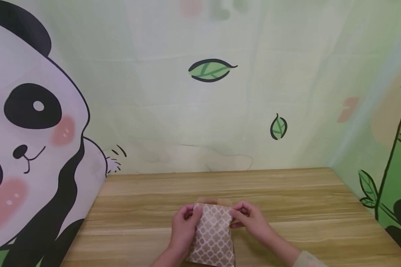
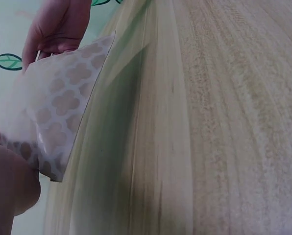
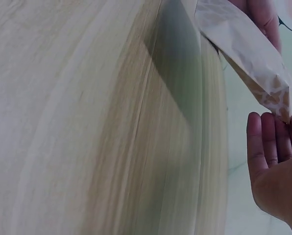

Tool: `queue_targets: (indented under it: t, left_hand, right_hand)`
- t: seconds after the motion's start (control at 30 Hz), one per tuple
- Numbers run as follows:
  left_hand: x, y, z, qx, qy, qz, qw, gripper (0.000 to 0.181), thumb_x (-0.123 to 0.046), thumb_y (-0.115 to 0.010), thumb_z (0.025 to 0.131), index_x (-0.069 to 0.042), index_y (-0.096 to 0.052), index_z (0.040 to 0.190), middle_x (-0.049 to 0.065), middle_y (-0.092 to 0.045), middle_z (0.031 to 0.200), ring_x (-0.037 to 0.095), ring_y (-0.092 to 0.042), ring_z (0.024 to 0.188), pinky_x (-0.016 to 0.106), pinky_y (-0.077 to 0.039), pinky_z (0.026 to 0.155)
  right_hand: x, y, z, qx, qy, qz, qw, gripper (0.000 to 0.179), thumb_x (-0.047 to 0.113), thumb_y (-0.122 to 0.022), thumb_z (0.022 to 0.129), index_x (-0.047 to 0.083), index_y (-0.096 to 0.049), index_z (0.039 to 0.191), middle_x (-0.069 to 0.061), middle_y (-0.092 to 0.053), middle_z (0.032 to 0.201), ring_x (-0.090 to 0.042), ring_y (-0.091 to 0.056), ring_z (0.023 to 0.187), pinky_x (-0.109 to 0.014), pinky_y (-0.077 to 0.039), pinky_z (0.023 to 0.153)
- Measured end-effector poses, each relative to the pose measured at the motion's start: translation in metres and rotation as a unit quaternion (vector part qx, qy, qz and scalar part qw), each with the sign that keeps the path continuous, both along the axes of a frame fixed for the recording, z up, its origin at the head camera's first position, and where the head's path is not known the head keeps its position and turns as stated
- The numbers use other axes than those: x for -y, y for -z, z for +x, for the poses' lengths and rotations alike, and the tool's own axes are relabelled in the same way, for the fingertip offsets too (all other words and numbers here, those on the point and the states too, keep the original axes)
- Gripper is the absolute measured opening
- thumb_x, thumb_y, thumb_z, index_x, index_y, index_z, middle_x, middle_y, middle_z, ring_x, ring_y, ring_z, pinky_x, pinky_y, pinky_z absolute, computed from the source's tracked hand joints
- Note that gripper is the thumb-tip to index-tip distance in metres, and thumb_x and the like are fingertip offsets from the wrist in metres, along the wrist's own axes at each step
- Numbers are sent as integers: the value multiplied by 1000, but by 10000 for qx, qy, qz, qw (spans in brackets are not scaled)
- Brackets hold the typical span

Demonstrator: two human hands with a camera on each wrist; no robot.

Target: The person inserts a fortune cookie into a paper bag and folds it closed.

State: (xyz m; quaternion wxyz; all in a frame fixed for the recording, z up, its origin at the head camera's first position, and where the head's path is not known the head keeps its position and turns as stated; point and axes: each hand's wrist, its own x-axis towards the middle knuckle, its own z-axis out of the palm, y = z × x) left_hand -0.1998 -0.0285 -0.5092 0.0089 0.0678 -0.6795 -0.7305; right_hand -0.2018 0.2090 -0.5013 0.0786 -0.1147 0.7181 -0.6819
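A flat tan paper bag [image 1: 214, 235] with a white lattice pattern is held up between two hands over the table. My left hand [image 1: 183, 227] pinches its upper left corner, thumb on the patterned face. At the upper right corner, my right hand [image 1: 252, 218] grips the edge between thumb and fingers. A plain tan strip shows just behind the bag's top edge. In the left wrist view the bag [image 2: 67, 100] stands tilted over the tabletop and casts a shadow. From the right wrist, the bag's corner [image 3: 278, 100] sits at the thumb and fingertips.
The wood-grain table [image 1: 137, 207] spreads around the hands. Behind it hangs a pale green backdrop [image 1: 153, 111] with printed leaves, a large panda [image 1: 36, 111] on the left and a green bamboo stalk [image 1: 399, 178] on the right.
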Motion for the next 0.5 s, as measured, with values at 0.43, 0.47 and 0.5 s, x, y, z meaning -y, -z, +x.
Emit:
queue_targets:
  t: [0.43, 0.47, 0.5]
  left_hand:
    - [2, 6, 1, 92, 166, -88, 9998, 27, -19, -84, 94, 0, -69, 107, 5, -72, 97, 14, -66, 84, 24, -57, 72]
    - [2, 6, 1, 111, 157, -99, 9998, 27, -19, -84, 94, 0, -69, 106, 5, -72, 96, 14, -65, 84, 24, -57, 72]
    - [2, 6, 1, 138, 162, -111, 9997, 26, -19, -84, 94, -1, -69, 106, 4, -72, 96, 14, -65, 84, 24, -57, 72]
  right_hand:
    - [6, 4, 6, 94, -378, 156, 9991, 32, 7, -71, 102, -16, -58, 119, -13, -73, 105, -15, -72, 94, -38, -64, 89]
    - [6, 5, 7, 45, -404, 178, 9990, 31, 6, -73, 101, -17, -58, 117, -13, -73, 104, -14, -72, 92, -37, -65, 88]
    - [7, 6, 7, 13, -425, 184, 9989, 31, 4, -73, 100, -17, -57, 115, -13, -72, 104, -14, -71, 91, -37, -65, 88]
